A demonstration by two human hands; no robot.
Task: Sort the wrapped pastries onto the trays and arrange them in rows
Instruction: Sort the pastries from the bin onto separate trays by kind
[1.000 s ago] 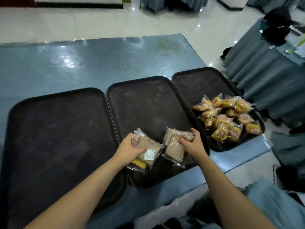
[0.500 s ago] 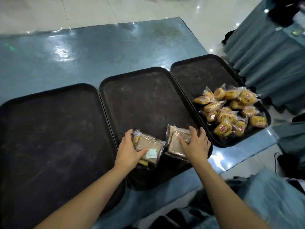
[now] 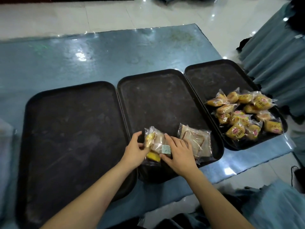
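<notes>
Three dark trays lie side by side on a blue table. The middle tray (image 3: 158, 95) holds two clear-wrapped brown sandwich pastries near its front edge. My left hand (image 3: 134, 150) pinches the left pastry (image 3: 156, 142) at its left side, where yellow filling shows. My right hand (image 3: 179, 152) lies with fingers spread on the same pastry's right part. The second brown pastry (image 3: 196, 138) lies free to the right. The right tray (image 3: 212, 76) carries a heap of several small yellow wrapped buns (image 3: 242, 114). The left tray (image 3: 69, 129) has nothing on it.
The blue glossy table (image 3: 82, 58) stretches beyond the trays. Grey-blue draped cloth (image 3: 277, 52) hangs at the far right, and more blue fabric (image 3: 277, 205) sits at the lower right. White tiled floor lies behind the table.
My right hand left the right brown pastry and moved left onto the left pastry. My left hand shifted to that pastry's left side. The camera view tilted and shifted.
</notes>
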